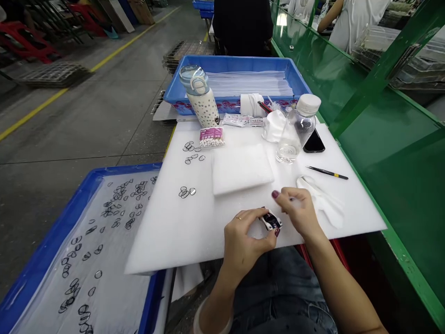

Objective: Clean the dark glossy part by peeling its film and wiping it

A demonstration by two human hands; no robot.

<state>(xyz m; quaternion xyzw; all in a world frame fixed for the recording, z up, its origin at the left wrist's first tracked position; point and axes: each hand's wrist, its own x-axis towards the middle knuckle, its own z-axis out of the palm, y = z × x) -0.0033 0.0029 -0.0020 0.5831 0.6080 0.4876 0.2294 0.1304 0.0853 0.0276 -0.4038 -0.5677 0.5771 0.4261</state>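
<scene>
Between thumb and fingers, my left hand (245,239) grips a small white and dark blue toy car (271,221) above the front edge of the white table (187,232). Just right of the car, my right hand (301,212) is raised with its fingers curled in; whatever it may pinch is too small or blurred to make out. A crumpled white glove (325,202) lies beside the right hand, and black tweezers (328,173) rest behind it. In front of both hands is a white foam sheet (241,169). Several thin black-edged oval pieces (184,191) lie on the left.
A clear bottle (295,132), a phone (314,141), a dotted flask (203,102) and a cotton swab pack (212,137) stand or lie at the back. Behind them sits a blue bin (177,88). Left is a blue tray (86,185) of oval pieces; a green partition (392,153) runs right.
</scene>
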